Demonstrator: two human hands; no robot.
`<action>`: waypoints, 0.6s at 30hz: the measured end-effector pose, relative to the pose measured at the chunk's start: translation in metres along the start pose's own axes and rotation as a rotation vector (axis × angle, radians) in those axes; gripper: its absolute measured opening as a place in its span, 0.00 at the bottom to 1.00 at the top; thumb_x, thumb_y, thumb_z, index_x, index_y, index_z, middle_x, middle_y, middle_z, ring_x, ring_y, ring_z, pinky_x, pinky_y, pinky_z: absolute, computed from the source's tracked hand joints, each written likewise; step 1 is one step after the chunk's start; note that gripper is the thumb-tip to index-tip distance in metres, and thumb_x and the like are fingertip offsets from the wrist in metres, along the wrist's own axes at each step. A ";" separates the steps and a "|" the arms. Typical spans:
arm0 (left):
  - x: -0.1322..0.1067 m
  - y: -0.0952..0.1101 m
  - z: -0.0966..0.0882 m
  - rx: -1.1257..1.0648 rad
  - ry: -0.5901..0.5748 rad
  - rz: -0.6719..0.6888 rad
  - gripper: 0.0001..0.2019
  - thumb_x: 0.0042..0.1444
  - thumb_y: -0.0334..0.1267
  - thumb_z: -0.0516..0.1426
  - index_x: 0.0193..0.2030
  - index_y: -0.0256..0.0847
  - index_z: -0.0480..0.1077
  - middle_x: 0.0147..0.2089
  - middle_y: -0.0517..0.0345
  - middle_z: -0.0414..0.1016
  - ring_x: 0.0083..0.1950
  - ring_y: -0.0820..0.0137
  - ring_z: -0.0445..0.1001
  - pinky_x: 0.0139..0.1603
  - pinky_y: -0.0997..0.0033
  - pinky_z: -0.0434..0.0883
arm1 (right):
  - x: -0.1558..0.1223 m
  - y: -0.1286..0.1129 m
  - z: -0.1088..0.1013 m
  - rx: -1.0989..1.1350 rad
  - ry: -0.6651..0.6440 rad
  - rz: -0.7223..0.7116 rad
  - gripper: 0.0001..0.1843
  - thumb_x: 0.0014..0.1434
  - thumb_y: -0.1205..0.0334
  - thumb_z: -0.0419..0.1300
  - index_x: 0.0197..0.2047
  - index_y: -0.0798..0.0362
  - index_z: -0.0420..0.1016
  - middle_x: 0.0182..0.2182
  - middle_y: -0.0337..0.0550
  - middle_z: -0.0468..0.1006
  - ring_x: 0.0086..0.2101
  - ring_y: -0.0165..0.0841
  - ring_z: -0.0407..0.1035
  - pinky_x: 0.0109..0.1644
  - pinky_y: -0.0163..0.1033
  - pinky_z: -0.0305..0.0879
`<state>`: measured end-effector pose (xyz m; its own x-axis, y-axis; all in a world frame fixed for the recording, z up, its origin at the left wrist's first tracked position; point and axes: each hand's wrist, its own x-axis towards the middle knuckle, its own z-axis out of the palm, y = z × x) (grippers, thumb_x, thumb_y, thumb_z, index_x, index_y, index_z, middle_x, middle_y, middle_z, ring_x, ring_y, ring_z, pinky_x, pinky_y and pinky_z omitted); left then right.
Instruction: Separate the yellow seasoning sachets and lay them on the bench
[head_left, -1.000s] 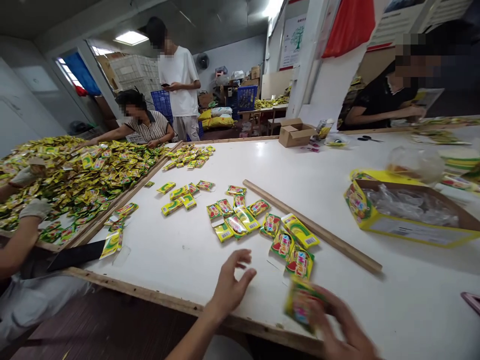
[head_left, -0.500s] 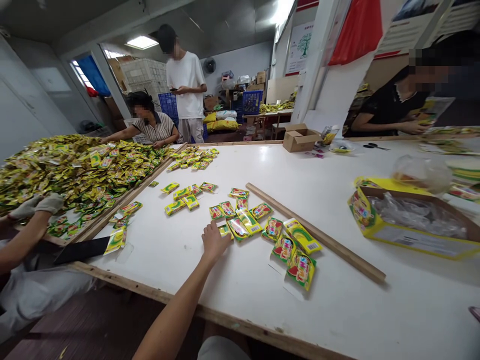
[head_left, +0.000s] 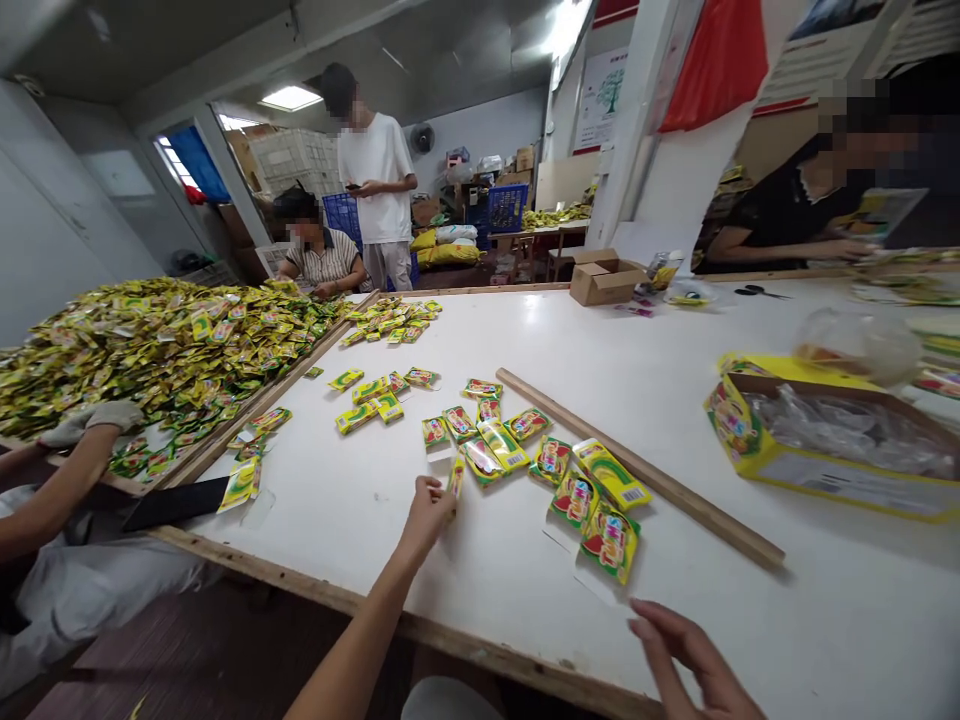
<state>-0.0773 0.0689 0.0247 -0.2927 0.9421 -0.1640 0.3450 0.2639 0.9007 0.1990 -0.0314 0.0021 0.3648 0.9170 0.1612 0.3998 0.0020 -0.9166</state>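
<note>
Small yellow-green snack packets (head_left: 517, 455) lie scattered on the white table (head_left: 465, 580) in front of me. My left hand (head_left: 427, 508) pinches one packet (head_left: 455, 476) at its lower end and lifts it on edge off the table. My right hand (head_left: 686, 655) reaches in from the lower right with fingers stretched out, holding nothing, just below two red-and-green packets (head_left: 611, 540). A long wooden stick (head_left: 637, 465) lies slantwise to the right of the packets.
A big heap of packets (head_left: 142, 345) fills the left table, where a gloved hand (head_left: 97, 420) works. An open yellow box (head_left: 832, 440) with clear bags stands right. A small cardboard box (head_left: 604, 278) and scissors (head_left: 757, 292) lie far back. Other people sit and stand around.
My left hand went from flat on the packets to pinching one and raising it. My right hand, holding a packet a second ago then out of view, has come back empty.
</note>
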 end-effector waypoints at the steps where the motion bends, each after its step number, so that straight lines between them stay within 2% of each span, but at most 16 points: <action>1: -0.013 -0.004 0.001 -0.103 -0.096 -0.005 0.17 0.51 0.46 0.55 0.44 0.41 0.59 0.39 0.50 0.73 0.39 0.61 0.75 0.40 0.62 0.68 | -0.003 -0.004 0.013 0.083 -0.050 0.008 0.24 0.50 0.38 0.61 0.40 0.49 0.75 0.42 0.46 0.78 0.42 0.45 0.72 0.42 0.41 0.71; 4: -0.049 -0.012 0.014 -0.627 -0.519 -0.025 0.19 0.48 0.48 0.56 0.44 0.40 0.62 0.36 0.52 0.74 0.34 0.64 0.76 0.36 0.65 0.69 | -0.007 -0.019 0.049 0.386 -0.210 0.063 0.27 0.53 0.41 0.61 0.49 0.51 0.68 0.47 0.51 0.76 0.45 0.44 0.72 0.46 0.42 0.72; 5: -0.058 -0.013 0.020 -0.783 -0.628 -0.041 0.20 0.46 0.47 0.58 0.44 0.40 0.62 0.36 0.53 0.74 0.33 0.65 0.75 0.36 0.66 0.68 | -0.006 -0.025 0.059 0.472 -0.252 0.085 0.29 0.54 0.42 0.62 0.52 0.51 0.65 0.48 0.53 0.75 0.46 0.44 0.72 0.46 0.43 0.72; 6: -0.065 -0.012 0.027 -0.883 -0.687 -0.055 0.20 0.45 0.46 0.59 0.43 0.41 0.63 0.36 0.54 0.74 0.32 0.66 0.75 0.35 0.68 0.68 | -0.004 -0.031 0.067 0.540 -0.301 0.098 0.31 0.54 0.43 0.62 0.53 0.51 0.61 0.47 0.53 0.75 0.46 0.43 0.72 0.46 0.44 0.73; 8: -0.074 -0.009 0.039 -0.878 -0.679 -0.048 0.19 0.48 0.47 0.60 0.42 0.41 0.62 0.35 0.56 0.74 0.32 0.69 0.74 0.34 0.71 0.67 | 0.000 -0.040 0.075 0.596 -0.350 0.094 0.31 0.54 0.45 0.63 0.54 0.51 0.58 0.45 0.53 0.76 0.45 0.43 0.73 0.45 0.44 0.73; 10: -0.076 -0.005 0.046 -0.751 -0.607 0.032 0.19 0.51 0.49 0.60 0.42 0.42 0.61 0.38 0.56 0.75 0.34 0.69 0.74 0.35 0.72 0.68 | 0.004 -0.044 0.075 0.558 -0.331 0.048 0.28 0.55 0.47 0.62 0.53 0.51 0.59 0.43 0.51 0.77 0.43 0.42 0.73 0.44 0.43 0.73; 14: -0.075 -0.006 0.045 -0.519 -0.481 0.212 0.24 0.53 0.47 0.61 0.52 0.46 0.56 0.41 0.56 0.72 0.36 0.70 0.74 0.37 0.71 0.70 | 0.005 -0.032 0.068 0.429 -0.276 -0.009 0.23 0.57 0.50 0.62 0.52 0.50 0.63 0.39 0.48 0.77 0.39 0.41 0.74 0.40 0.41 0.73; 16: -0.075 -0.010 0.042 -0.463 -0.494 0.248 0.26 0.56 0.46 0.60 0.56 0.47 0.54 0.40 0.57 0.71 0.35 0.71 0.73 0.37 0.71 0.69 | 0.004 -0.023 0.064 0.420 -0.328 -0.007 0.22 0.57 0.50 0.61 0.52 0.50 0.64 0.39 0.47 0.77 0.39 0.41 0.74 0.39 0.41 0.73; 18: -0.074 -0.013 0.040 -0.403 -0.530 0.271 0.24 0.57 0.44 0.59 0.57 0.46 0.57 0.38 0.58 0.71 0.35 0.71 0.72 0.37 0.72 0.69 | 0.006 -0.017 0.062 0.407 -0.409 -0.019 0.20 0.58 0.50 0.61 0.49 0.51 0.68 0.38 0.46 0.77 0.38 0.40 0.74 0.40 0.40 0.73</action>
<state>-0.0247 0.0044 0.0091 0.2643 0.9644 0.0056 -0.0413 0.0055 0.9991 0.1426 -0.0017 -0.0044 -0.0261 0.9948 0.0983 0.0175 0.0988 -0.9950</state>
